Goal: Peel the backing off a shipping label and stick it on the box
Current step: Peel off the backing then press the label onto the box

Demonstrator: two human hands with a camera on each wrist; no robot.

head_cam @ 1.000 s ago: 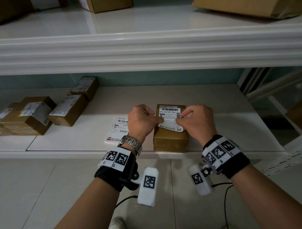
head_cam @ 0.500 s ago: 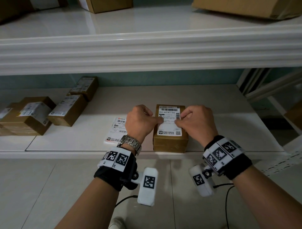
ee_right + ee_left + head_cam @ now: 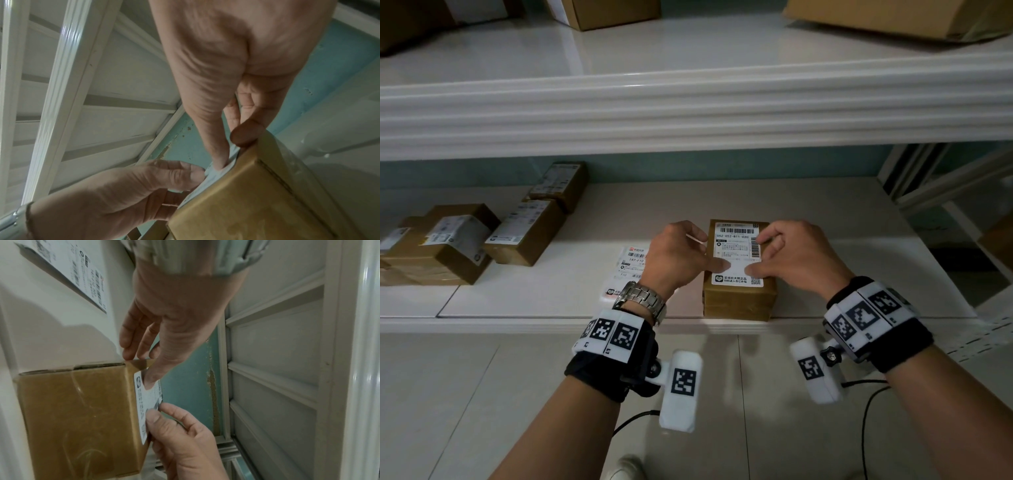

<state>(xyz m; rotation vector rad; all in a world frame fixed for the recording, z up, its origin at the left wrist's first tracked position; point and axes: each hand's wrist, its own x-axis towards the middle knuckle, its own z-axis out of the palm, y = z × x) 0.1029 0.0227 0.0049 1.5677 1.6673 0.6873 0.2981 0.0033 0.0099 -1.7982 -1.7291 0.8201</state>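
Note:
A small brown cardboard box (image 3: 739,298) stands at the front edge of the lower shelf. A white shipping label (image 3: 734,251) lies flat on its top. My left hand (image 3: 705,253) presses its thumb on the label's lower left while its fingers lie along the box's left side. My right hand (image 3: 762,255) presses its thumb on the lower right, with its fingers spread over the right edge. In the left wrist view, both thumbs rest on the label (image 3: 144,402) on top of the box (image 3: 78,418). In the right wrist view, the thumb pushes the label (image 3: 216,175) down.
A stack of loose labels (image 3: 628,270) lies on the shelf just left of the box. Several labelled boxes (image 3: 524,233) sit further left. The upper shelf's moulded edge (image 3: 688,113) overhangs. The lower shelf's front lip (image 3: 534,323) is near my wrists.
The label's lifted lower end has been laid flat on the box. Both hands have let go of their pinch, and the thumbs now press lower on the label.

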